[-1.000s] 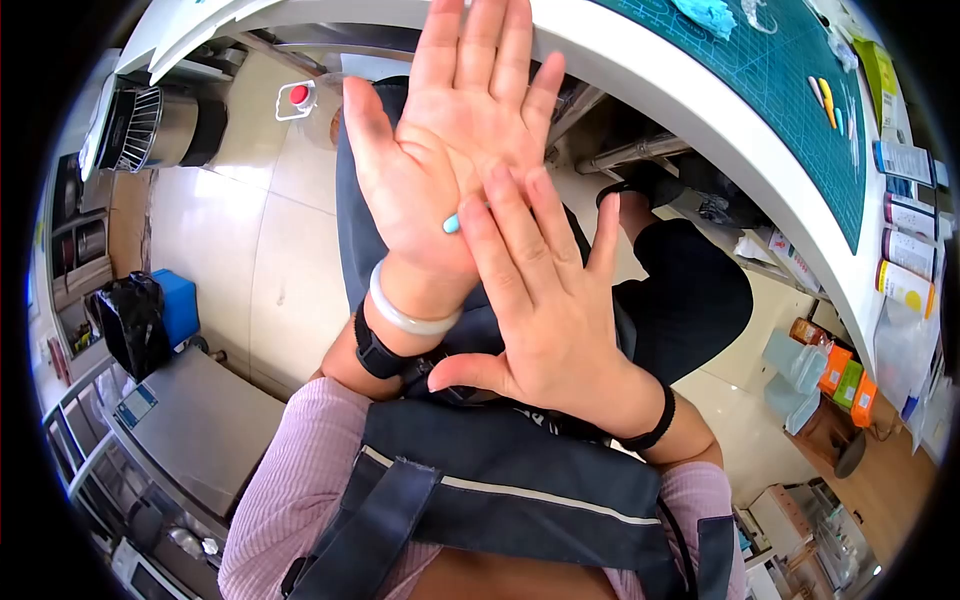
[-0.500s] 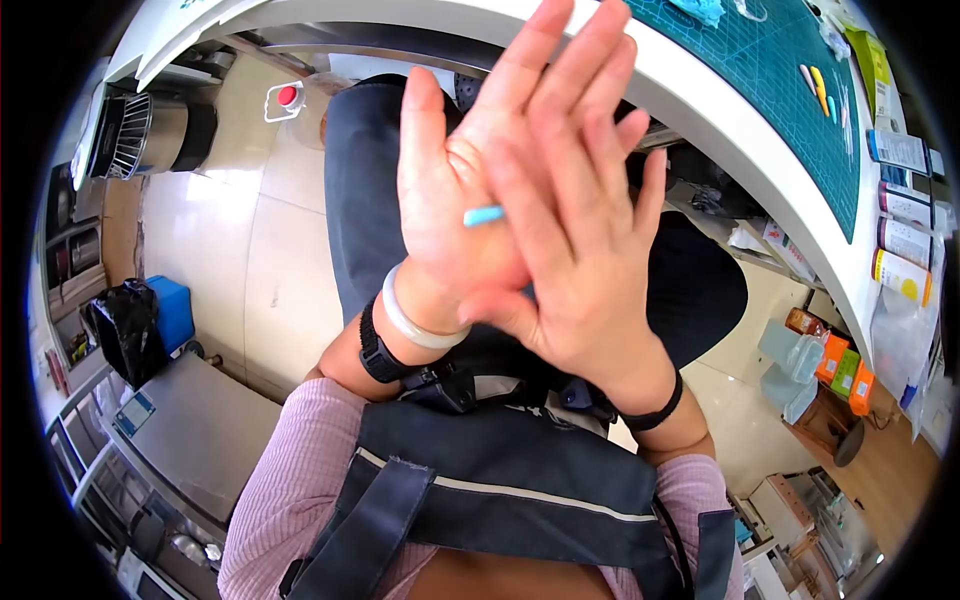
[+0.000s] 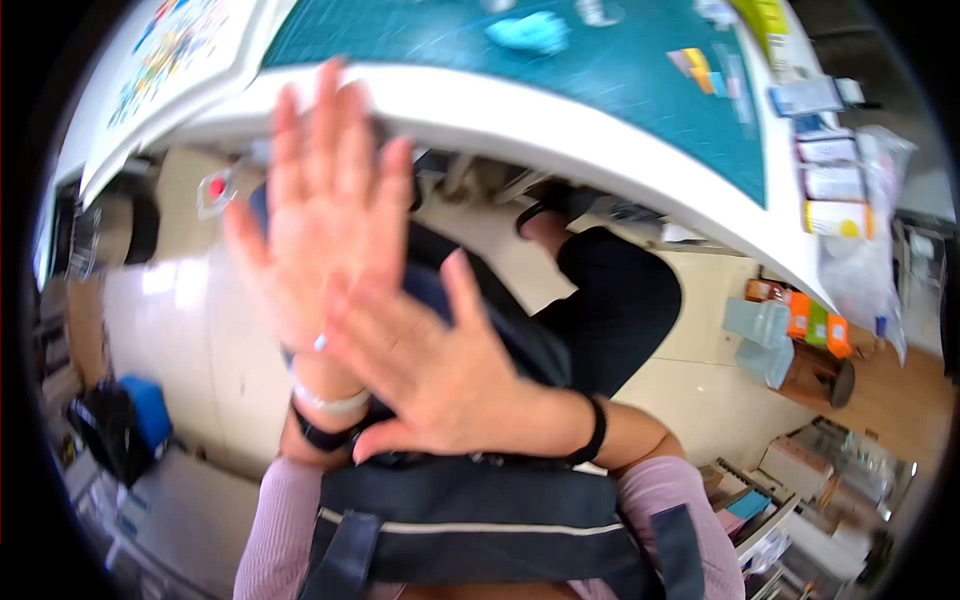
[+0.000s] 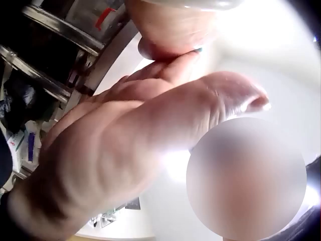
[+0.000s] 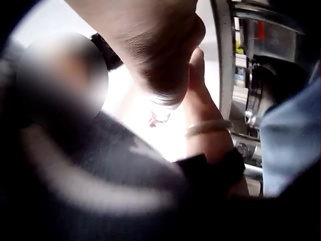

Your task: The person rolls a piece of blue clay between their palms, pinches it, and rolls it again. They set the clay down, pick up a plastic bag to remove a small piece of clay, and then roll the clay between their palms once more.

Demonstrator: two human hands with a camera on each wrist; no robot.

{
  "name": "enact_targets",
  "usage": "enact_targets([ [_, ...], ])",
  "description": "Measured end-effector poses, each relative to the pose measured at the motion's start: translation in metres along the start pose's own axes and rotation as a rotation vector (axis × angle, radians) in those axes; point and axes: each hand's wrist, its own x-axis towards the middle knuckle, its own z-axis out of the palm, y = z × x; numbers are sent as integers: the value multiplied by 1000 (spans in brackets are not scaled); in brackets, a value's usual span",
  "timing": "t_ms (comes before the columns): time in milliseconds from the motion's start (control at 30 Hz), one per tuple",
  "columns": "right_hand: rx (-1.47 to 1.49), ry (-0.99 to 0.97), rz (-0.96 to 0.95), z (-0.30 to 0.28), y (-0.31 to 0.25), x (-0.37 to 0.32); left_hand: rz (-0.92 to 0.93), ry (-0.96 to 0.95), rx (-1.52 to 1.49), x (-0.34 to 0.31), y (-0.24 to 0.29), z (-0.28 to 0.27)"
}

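- Left hand (image 3: pixel 322 215): raised in front of the chest, palm towards the head camera, fingers straight and spread. It is released and grasps nothing. The fingertips reach up to the white table edge (image 3: pixel 520 112) in the head view.
- Right hand (image 3: pixel 432 372): laid flat across the heel of the left palm, back of the hand towards the camera. The fingers are straight and splayed, with the thumb pointing down and left. It is released, pressing rather than clutching.
- Light-blue piece (image 3: pixel 320 343): small, with only one end showing. It is sandwiched between the two palms at the left rim of the right hand, just above the left wrist. Its shape is too blurred to tell.
- White bangle (image 3: pixel 331 402): sits on the left wrist, just below the blue piece.
- Black strap (image 3: pixel 318 437): wraps the left forearm, directly under the bangle.
- Black band (image 3: pixel 596 430): sits on the right wrist.
- Pink sleeves (image 3: pixel 268 520): cover both upper arms. A dark apron bib with a pale stripe (image 3: pixel 480 525) runs between them.
- Green cutting mat (image 3: pixel 600 85): lies on the table, beyond the hands.
- Blue lump (image 3: pixel 530 30): rests on the mat, well apart from the hands.
- Red-capped container (image 3: pixel 214 188): stands on the floor, left of the left hand.
- Wrist views: skin in close-up, heavily blurred. The blue piece is not clearly made out there.
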Motion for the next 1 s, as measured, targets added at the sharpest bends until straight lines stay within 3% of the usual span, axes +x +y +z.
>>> enact_targets([
  [33, 54, -9, 19, 4, -2, -3, 33, 19, 33, -1, -2, 0],
  [167, -22, 172, 77, -13, 15, 25, -192, 137, 83, -17, -36, 18],
  [200, -44, 178, 76, -15, 15, 24, -194, 260, 59, -14, -38, 17],
  [300, -65, 24, -16, -5, 2, 6, -43, 71, 187, -1, -14, 14],
  [367, 33, -100, 40, 2, -5, -5, 30, 101, 233, 4, -9, 11],
  [467, -175, 45, 73, -6, 5, 15, -131, 61, 98, -11, -28, 10],
  [500, -207, 66, 104, -18, 8, 28, -188, 139, 47, -14, -35, 20],
  [567, -103, 125, 95, -16, 11, 27, -134, 171, 28, -9, -36, 22],
  [700, -4, -72, 28, -6, -1, 7, -14, 79, 51, 3, -11, 11],
  [800, -75, 139, 64, -4, 6, 17, -150, 148, 50, -7, -24, 13],
  [833, -215, 114, 63, -16, 12, 27, -240, 193, -85, -7, -29, 18],
  [900, -274, 120, -6, -28, 18, 31, -251, 211, -112, -8, -28, 28],
  [1000, -160, 197, 54, -30, 10, 31, -278, 183, -34, -6, -26, 22],
])
